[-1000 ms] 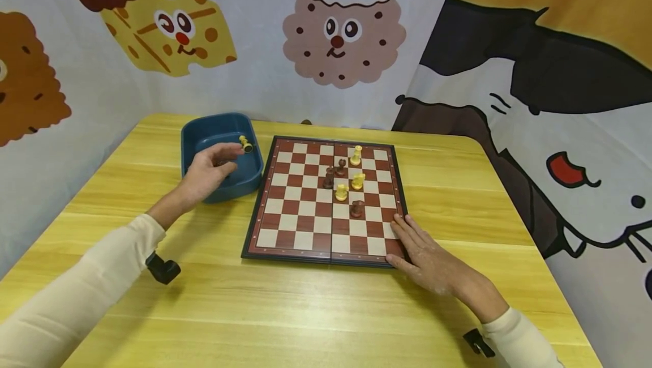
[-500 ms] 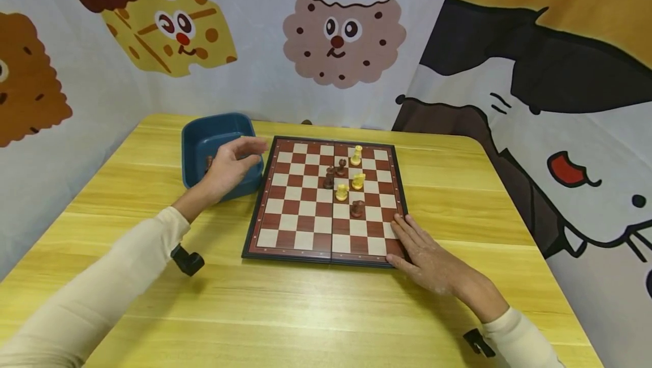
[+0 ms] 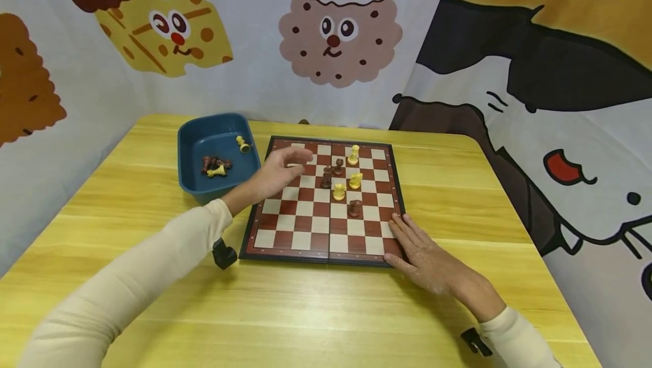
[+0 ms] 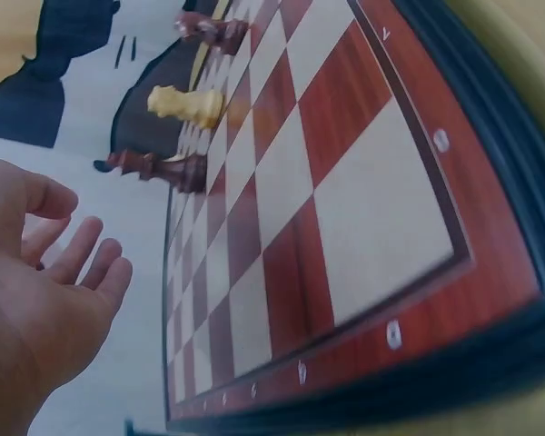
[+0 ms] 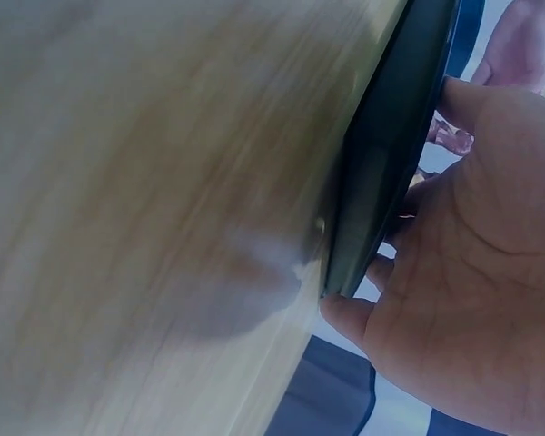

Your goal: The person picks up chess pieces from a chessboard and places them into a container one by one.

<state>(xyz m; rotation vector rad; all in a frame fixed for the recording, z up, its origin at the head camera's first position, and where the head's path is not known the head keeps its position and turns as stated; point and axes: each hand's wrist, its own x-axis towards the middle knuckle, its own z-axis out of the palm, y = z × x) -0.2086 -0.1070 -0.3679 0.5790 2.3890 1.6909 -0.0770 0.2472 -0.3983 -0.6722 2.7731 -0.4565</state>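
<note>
My left hand (image 3: 275, 174) hovers over the left half of the chessboard (image 3: 295, 240), its fingers loosely bent. In the left wrist view no piece shows in that hand (image 4: 50, 300). To its right stand a tall dark brown chess piece (image 3: 326, 178), a smaller brown piece (image 3: 338, 166), a yellow rook (image 3: 354, 155), two yellow knights (image 3: 355, 180) and a brown knight (image 3: 355, 208). My right hand (image 3: 430, 260) rests on the board's near right corner with its fingers extended. The right wrist view shows its palm (image 5: 481, 254) beside the board's dark edge (image 5: 381, 173).
A blue bin (image 3: 204, 192) stands left of the board. Inside lie a yellow chess piece (image 3: 243, 144) at the right wall, and a small heap of brown pieces (image 3: 209, 162) with another yellow piece (image 3: 217, 171). A printed cloth (image 3: 254, 90) hangs behind the wooden table (image 3: 305, 322).
My left hand has moved right, from above the blue bin to above the board, uncovering the pieces in the bin. The right hand and the pieces on the board stay where they were.
</note>
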